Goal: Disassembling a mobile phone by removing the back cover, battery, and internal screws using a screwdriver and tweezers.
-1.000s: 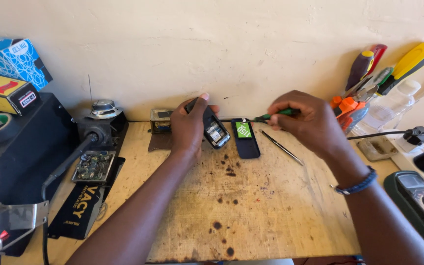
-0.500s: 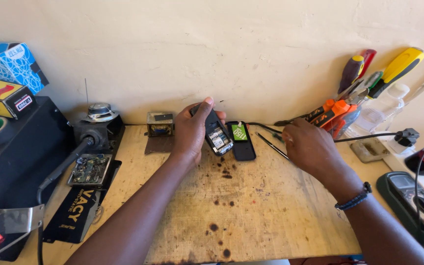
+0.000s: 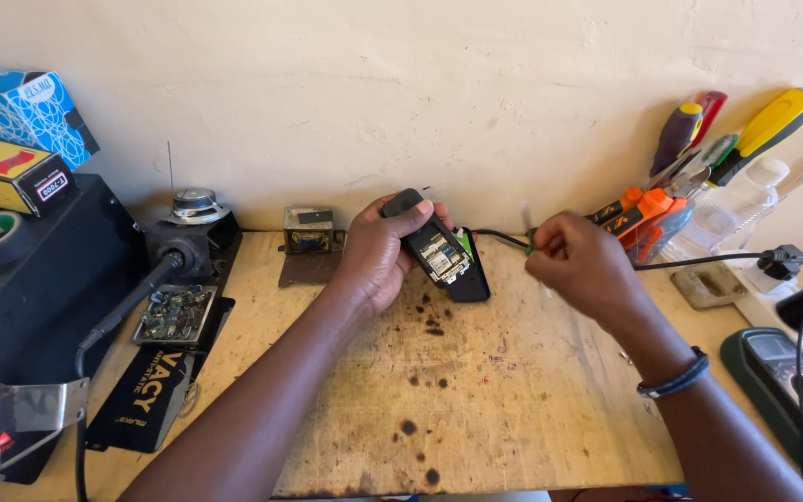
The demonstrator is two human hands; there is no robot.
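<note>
My left hand (image 3: 378,256) grips a small black phone (image 3: 429,244) at the back of the stained wooden bench (image 3: 476,409). The phone is tilted up, its back off and its circuit board showing. Under it, a flat black cover (image 3: 472,282) lies on the bench with a bit of green beside it. My right hand (image 3: 576,262) is closed just right of the phone, pinching a thin, blurred tool with a green part (image 3: 529,247). I cannot tell what kind of tool it is. A dark band sits on my right wrist.
Screwdrivers and orange-handled pliers (image 3: 699,158) lean on the wall at right, beside a clear bottle (image 3: 731,209). A power strip with a plug (image 3: 778,265) and a green multimeter (image 3: 783,381) lie further right. At left are a small transformer (image 3: 309,231), a loose circuit board (image 3: 174,314), a speaker (image 3: 195,203) and boxes (image 3: 20,139).
My right hand left the back wall, swung right and down, then came back toward the phone with the thin tool. My left hand lifted the phone and tilted it more upright.
</note>
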